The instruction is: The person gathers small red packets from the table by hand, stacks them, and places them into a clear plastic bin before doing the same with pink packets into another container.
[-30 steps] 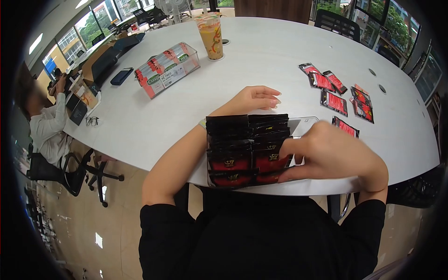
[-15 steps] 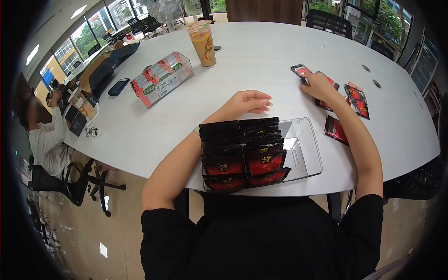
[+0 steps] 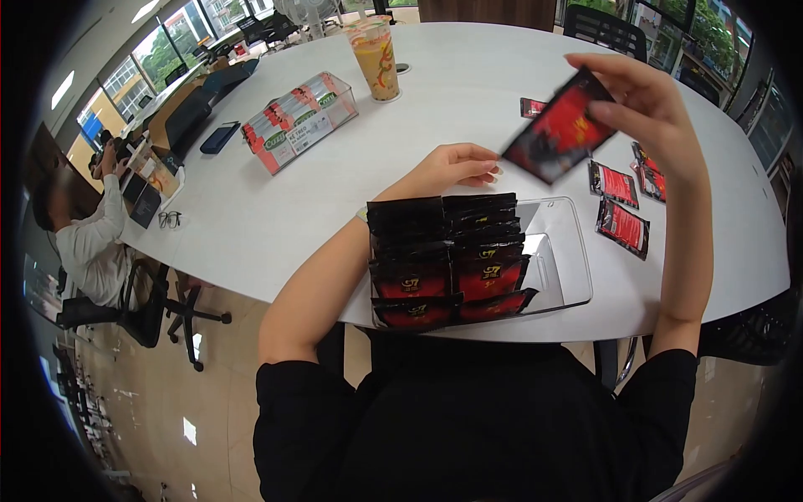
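Person at the white table [image 3: 452,63] has a black-and-red packet [image 3: 556,138] pinched in the right hand [image 3: 661,113], thumb on the printed face and fingers round the back edge. It's up in front of them and a bit blurry. The left hand [image 3: 460,164] isn't holding anything, just loosely curled with the fingers pointing right.

Here's the lay of it: the packet's long axis runs on a slant, from the right thumb down toward the left fingertips. The low end points at the left hand, so close from this angle that I can't tell if they touch. The red-and-gold print faces the person.

The clear bin [image 3: 585,289] sits nearer the body than either hand, long side running left to right. It's off to the near left of the right hand, while the left hand is just past its far edge, so the left one is closer to it. Standing packets [image 3: 452,276] fill the bin's left part in two columns, and the bare right end lies between the right forearm and those columns.

A few loose packets [image 3: 623,227] lie below the right hand, beside its forearm, some partly hidden. Way out left of the left hand there's a box of sachets [image 3: 297,125] and a drink cup [image 3: 378,67].
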`<action>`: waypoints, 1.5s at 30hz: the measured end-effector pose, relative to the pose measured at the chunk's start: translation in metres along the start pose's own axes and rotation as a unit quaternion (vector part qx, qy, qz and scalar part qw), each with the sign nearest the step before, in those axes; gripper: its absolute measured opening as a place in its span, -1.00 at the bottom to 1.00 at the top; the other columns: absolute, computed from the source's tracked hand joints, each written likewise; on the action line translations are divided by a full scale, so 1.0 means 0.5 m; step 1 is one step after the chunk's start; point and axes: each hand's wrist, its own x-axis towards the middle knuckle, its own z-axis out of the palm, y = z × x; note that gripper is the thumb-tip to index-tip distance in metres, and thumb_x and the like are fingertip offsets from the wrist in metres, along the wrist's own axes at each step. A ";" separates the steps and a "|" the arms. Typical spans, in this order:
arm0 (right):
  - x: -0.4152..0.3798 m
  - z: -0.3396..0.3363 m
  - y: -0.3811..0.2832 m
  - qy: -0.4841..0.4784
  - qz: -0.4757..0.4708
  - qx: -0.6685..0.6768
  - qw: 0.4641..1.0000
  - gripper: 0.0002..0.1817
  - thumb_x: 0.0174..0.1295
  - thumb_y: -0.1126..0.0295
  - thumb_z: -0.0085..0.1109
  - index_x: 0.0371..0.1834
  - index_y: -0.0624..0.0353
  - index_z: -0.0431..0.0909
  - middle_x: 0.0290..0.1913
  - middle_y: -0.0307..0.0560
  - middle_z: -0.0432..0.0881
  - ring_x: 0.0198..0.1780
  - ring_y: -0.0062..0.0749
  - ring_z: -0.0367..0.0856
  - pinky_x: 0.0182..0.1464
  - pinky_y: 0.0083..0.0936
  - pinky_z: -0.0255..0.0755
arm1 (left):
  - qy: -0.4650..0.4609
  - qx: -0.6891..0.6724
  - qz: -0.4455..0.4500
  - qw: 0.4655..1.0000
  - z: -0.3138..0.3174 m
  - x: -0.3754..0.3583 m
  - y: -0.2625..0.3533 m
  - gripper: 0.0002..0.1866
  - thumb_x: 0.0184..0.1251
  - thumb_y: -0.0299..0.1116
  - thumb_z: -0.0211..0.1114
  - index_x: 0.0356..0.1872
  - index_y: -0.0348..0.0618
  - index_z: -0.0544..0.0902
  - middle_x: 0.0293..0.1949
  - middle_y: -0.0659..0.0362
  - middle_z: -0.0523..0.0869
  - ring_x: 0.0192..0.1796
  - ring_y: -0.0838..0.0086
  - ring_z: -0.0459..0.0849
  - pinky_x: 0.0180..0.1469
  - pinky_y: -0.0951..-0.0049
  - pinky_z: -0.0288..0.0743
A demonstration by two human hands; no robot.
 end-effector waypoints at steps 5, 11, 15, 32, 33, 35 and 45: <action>-0.021 0.075 -0.060 -0.184 -0.090 -0.084 0.975 -0.62 0.01 0.64 0.10 -0.03 0.23 0.54 -0.20 -0.03 0.65 -0.31 -0.47 0.64 -0.32 -0.58 0.51 | -0.015 -0.022 0.023 0.999 0.001 -0.003 -0.001 -0.64 0.30 -0.31 0.13 0.04 -0.32 0.46 -0.08 0.06 0.59 -0.05 0.47 0.58 0.07 0.51 0.43; -0.055 0.179 -0.053 -0.292 -0.033 -0.123 0.948 -0.70 -0.04 0.60 0.11 -0.16 0.26 0.54 -0.47 0.09 0.61 -0.50 -0.17 0.60 -0.42 -0.43 0.48 | 0.004 0.000 0.013 1.000 0.003 0.001 0.003 -0.62 0.29 -0.30 0.15 0.04 -0.33 0.46 -0.07 0.06 0.59 -0.04 0.46 0.57 0.06 0.50 0.43; -0.050 0.158 -0.069 -0.332 0.019 -0.150 0.931 -0.84 0.05 0.51 0.12 -0.28 0.28 0.52 -0.61 0.04 0.55 -0.57 -0.15 0.56 -0.47 -0.37 0.42 | -0.009 0.004 0.029 1.000 -0.002 0.003 -0.001 -0.63 0.29 -0.30 0.14 0.04 -0.34 0.46 -0.07 0.05 0.58 -0.02 0.47 0.56 0.08 0.50 0.41; -0.068 0.184 -0.087 -0.447 0.056 -0.196 0.871 -0.43 0.02 0.10 0.26 -0.08 0.39 0.42 -0.41 0.12 0.58 -0.46 -0.13 0.60 -0.44 -0.42 0.45 | -0.005 0.008 0.030 1.000 0.005 -0.003 0.003 -0.62 0.28 -0.27 0.16 -0.01 -0.36 0.48 -0.11 0.04 0.59 -0.05 0.48 0.56 0.06 0.51 0.41; -0.065 0.182 -0.096 -0.436 0.071 -0.204 0.873 -0.44 0.00 0.14 0.29 -0.07 0.38 0.42 -0.37 0.13 0.58 -0.42 -0.13 0.61 -0.41 -0.42 0.47 | -0.003 0.011 0.026 1.000 0.003 -0.003 0.007 -0.63 0.28 -0.28 0.15 -0.01 -0.36 0.49 -0.11 0.04 0.59 -0.05 0.48 0.56 0.06 0.51 0.41; -0.061 0.174 -0.108 -0.393 0.052 -0.196 0.897 -0.47 -0.01 0.20 0.30 -0.06 0.36 0.42 -0.36 0.12 0.59 -0.40 -0.12 0.61 -0.38 -0.41 0.48 | -0.009 0.011 0.035 0.999 0.002 -0.002 0.007 -0.63 0.28 -0.28 0.15 -0.01 -0.36 0.48 -0.11 0.05 0.59 -0.05 0.48 0.56 0.06 0.51 0.41; -0.071 0.186 -0.089 -0.404 0.069 -0.156 0.899 -0.58 -0.04 0.52 0.22 -0.04 0.34 0.43 -0.28 0.09 0.59 -0.32 -0.11 0.62 -0.32 -0.41 0.50 | -0.004 0.012 0.032 0.999 0.005 -0.003 0.007 -0.62 0.27 -0.27 0.17 -0.01 -0.36 0.49 -0.11 0.08 0.59 -0.04 0.49 0.55 0.07 0.52 0.41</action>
